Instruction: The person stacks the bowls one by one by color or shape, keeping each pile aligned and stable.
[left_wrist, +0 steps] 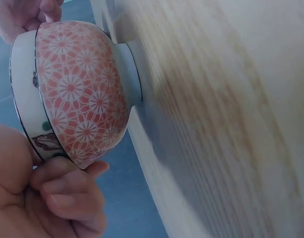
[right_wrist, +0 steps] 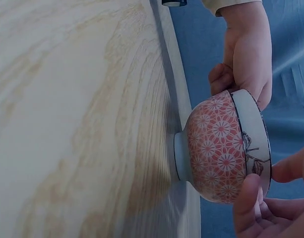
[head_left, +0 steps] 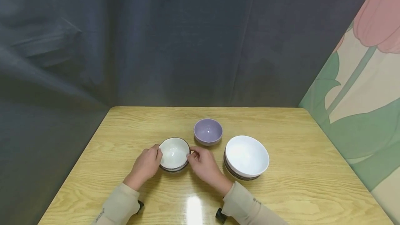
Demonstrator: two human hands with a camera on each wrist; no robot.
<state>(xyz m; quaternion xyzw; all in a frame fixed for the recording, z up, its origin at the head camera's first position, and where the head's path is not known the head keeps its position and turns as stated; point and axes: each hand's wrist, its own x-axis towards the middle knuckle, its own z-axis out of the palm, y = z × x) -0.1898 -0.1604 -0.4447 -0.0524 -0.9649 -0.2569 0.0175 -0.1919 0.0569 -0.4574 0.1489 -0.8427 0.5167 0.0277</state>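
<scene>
Both hands are at a bowl (head_left: 174,152) with a cream inside and a dark rim. Red flower patterning covers the bowl's outside (left_wrist: 82,89), beneath a pale band with painted leaves. Whether that band belongs to a second, nested bowl I cannot tell. The foot appears to rest on the table. My left hand (head_left: 145,164) grips the left rim, thumb at the top edge and fingers curled against the outer wall. On the opposite side my right hand (head_left: 204,165) pinches the rim between thumb and fingers.
Behind and slightly right sits a purple bowl (head_left: 208,132). Farther right, a large white bowl (head_left: 247,156) is stacked on a dark-edged one. The wooden table (head_left: 306,183) ends against a dark curtain (head_left: 187,44) at the back.
</scene>
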